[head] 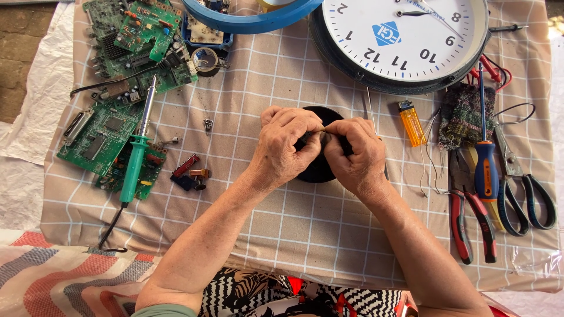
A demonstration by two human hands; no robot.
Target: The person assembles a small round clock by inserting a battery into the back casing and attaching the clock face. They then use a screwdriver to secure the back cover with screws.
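Left of centre, the left hand (286, 147) curls inward, its fingers bunched together and pinching a tiny brownish piece (322, 130) too small to identify. The right hand (356, 154) mirrors it, fingertips meeting the left's on the same piece. Both hover over a round black object (317, 170) on the desk (264, 223), mostly hidden beneath them. At the far edge, a wall clock (405, 41) is cut off.

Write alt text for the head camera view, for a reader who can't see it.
Two hands, left hand and right hand, pinch a small part together over a round black object on a checked cloth. Circuit boards and a green soldering iron lie left; a wall clock above.
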